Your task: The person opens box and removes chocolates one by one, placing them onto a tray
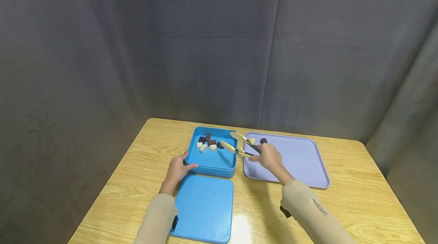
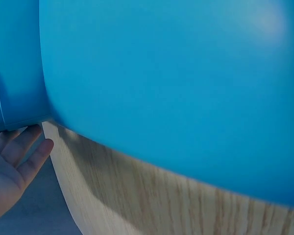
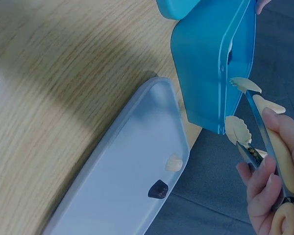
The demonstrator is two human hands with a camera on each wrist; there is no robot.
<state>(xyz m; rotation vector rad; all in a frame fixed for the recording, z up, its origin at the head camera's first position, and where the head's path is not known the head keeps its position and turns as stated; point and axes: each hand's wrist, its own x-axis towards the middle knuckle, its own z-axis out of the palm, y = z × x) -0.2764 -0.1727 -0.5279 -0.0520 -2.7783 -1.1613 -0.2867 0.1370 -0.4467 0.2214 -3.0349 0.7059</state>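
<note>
My left hand [image 1: 178, 167] holds the front left corner of a blue box [image 1: 212, 171], its thumb along the front rim and fingers at the left side. Inside lie several chocolate-like pieces in white, brown and near-black, among them a white one [image 1: 213, 148] and a dark one [image 1: 220, 145]. My right hand [image 1: 270, 157] grips food tongs [image 3: 264, 122] with cream, scalloped tips. Those tips stand apart over the box's right rim, nothing between them. Behind the tongs, a pale piece [image 3: 174, 162] and a dark ridged piece [image 3: 158, 189] lie on a lilac tray [image 1: 291, 160].
A flat blue lid [image 1: 205, 209] lies on the wooden table [image 1: 137, 175] in front of the box, beneath the left forearm's inner side. The tray stands right of the box, a narrow strip of table between them. Grey curtain [image 1: 205, 65] hangs behind the table and at both sides.
</note>
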